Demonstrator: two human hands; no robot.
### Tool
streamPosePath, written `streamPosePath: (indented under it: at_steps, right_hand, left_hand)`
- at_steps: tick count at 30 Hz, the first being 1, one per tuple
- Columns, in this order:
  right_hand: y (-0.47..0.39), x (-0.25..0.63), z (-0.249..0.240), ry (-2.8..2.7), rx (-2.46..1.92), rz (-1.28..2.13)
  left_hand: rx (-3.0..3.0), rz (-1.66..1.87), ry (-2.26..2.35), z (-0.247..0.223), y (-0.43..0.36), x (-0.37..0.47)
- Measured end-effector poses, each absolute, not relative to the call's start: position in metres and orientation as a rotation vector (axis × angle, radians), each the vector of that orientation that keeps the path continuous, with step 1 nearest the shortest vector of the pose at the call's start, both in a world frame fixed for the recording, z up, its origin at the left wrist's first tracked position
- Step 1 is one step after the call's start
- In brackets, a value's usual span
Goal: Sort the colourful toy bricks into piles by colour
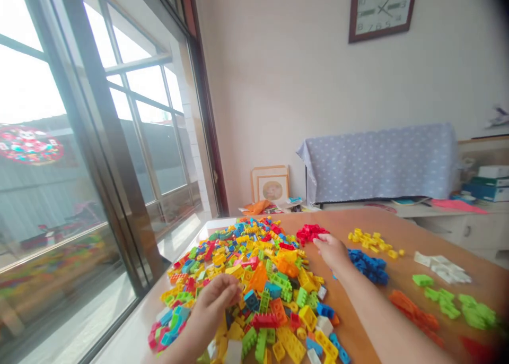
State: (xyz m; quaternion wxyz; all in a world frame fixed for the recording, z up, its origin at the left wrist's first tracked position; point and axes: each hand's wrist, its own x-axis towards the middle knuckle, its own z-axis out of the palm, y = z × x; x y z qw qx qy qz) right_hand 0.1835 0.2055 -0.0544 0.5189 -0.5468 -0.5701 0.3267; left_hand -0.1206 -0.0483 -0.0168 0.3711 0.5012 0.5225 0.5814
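A big mixed heap of toy building bricks (258, 279) covers the left side of the table. Over the front left of it is my left hand (217, 300), its fingers curled in and thumb against them. Whether a brick sits in that grip is too blurred to see. My right hand (333, 253) reaches across to a small pile of red bricks (309, 233), fingertips drawn together at its near right edge. Anything between those fingers cannot be made out. Just right of this wrist lies a pile of blue bricks (369, 267).
Further right on the brown table (345, 223) lie separate groups of yellow bricks (371, 240), white bricks (443, 267), light green bricks (477, 311) and orange bricks (413, 311). A window (135, 114) borders the left. Behind stands a cloth-covered object (377, 162).
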Motion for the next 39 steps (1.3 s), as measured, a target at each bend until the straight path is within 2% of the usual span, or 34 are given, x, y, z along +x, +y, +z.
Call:
streamPosePath:
  at_steps: [4,7,14,21,29,39]
  right_hand:
    - [0.236,0.197,-0.051,-1.567,-1.472,0.616]
    - [0.257,0.208,-0.041,-1.682,-1.62,0.493]
    - [0.294,0.226,-0.029,-1.797,-1.971,0.239]
    - [0.316,0.227,-0.043,-1.814,-2.166,0.137]
    - [0.313,0.218,-0.047,-1.851,-2.028,0.161]
    - [0.263,0.152,-0.042,-2.149,-1.41,0.414]
  left_hand:
    - [1.177,1.845,1.407,0.005,-0.025,-0.129]
    - [1.169,1.918,1.462,0.007,-0.012,-0.132]
    - [1.832,1.516,1.818,-0.036,-0.018,-0.135]
    - [2.344,1.374,1.771,-0.028,-0.02,-0.127]
    - [2.437,1.261,1.816,-0.028,-0.019,-0.123]
    - [2.483,0.914,1.944,-0.03,-0.018,-0.12]
